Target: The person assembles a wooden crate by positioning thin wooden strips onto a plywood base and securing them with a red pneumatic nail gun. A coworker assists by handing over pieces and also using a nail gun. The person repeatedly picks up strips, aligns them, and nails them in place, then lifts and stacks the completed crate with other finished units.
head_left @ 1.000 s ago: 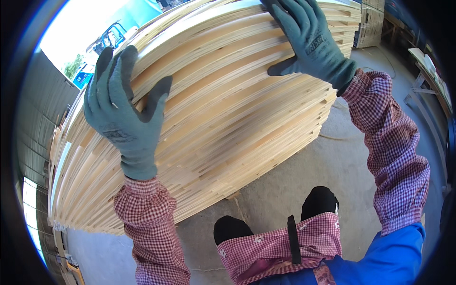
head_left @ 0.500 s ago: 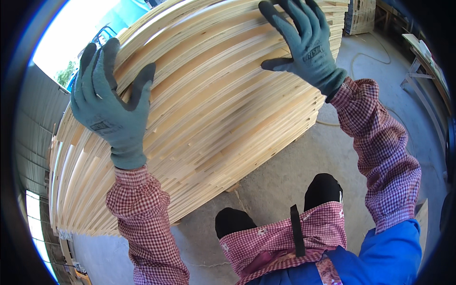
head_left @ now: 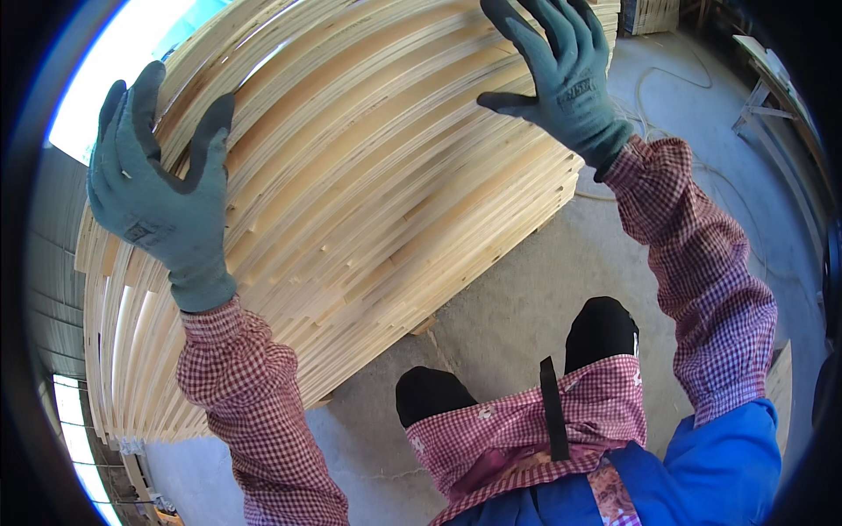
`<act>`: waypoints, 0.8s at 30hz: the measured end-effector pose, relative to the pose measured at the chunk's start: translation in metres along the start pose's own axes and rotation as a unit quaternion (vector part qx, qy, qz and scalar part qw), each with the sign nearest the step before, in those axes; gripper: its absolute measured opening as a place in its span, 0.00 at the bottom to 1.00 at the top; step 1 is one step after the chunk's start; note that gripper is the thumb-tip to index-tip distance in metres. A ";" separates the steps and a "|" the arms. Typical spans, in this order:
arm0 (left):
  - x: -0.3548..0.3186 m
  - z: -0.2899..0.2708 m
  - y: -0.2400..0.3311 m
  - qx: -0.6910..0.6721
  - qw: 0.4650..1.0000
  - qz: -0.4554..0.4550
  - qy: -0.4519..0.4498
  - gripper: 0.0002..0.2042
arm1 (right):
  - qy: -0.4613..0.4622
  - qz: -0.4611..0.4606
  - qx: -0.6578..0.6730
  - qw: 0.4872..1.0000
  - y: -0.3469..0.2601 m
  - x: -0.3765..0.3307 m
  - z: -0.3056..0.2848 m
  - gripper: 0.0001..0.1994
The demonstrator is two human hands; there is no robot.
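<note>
A tall stack of pale wooden boards (head_left: 351,210) fills the middle and upper left. My left hand (head_left: 162,193), in a grey-green glove with dark fingertips, is over the stack's left part. Its fingers point away from me, with the thumb spread wide. My right hand (head_left: 566,88), gloved alike, reaches over the far right part of the stack, thumb and fingers apart. Neither hand has a board in its grasp. Whether the gloves touch the wood or hover above it, I cannot tell.
Concrete floor (head_left: 517,289) lies between the stack and my shoes. A hose (head_left: 645,96) trails over it at the right, near a wooden bench (head_left: 781,92). Another wood pile (head_left: 653,16) stands at the far right. A corrugated wall (head_left: 57,254) rises on the left.
My left hand has moved to the left over the boards and stays spread. The right hand has barely shifted. The whole view has tilted a little.
</note>
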State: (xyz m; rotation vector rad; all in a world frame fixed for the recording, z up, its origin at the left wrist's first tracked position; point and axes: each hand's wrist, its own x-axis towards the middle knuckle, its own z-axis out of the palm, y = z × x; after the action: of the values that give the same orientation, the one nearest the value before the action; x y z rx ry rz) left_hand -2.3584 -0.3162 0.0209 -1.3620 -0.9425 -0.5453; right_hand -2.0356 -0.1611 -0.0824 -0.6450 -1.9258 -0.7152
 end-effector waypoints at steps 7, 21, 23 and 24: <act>0.007 -0.004 0.006 0.006 0.999 0.031 0.023 0.26 | -0.012 0.012 -0.031 0.999 -0.008 -0.008 0.004 0.49; -0.001 0.007 -0.010 -0.017 0.999 0.044 0.012 0.26 | 0.005 0.378 0.216 0.900 -0.046 -0.082 0.063 0.09; 0.001 0.006 -0.011 -0.024 0.998 0.062 0.014 0.25 | -0.017 0.391 0.257 0.884 -0.044 -0.079 0.061 0.08; 0.004 0.003 -0.012 -0.034 0.997 0.069 0.014 0.25 | -0.042 0.405 0.267 0.873 -0.044 -0.076 0.059 0.08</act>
State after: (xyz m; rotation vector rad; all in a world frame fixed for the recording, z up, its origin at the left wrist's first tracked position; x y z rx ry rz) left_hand -2.3664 -0.3143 0.0309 -1.4643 -0.8064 -0.4935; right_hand -2.0700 -0.1604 -0.1827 -1.0205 -1.5940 0.3722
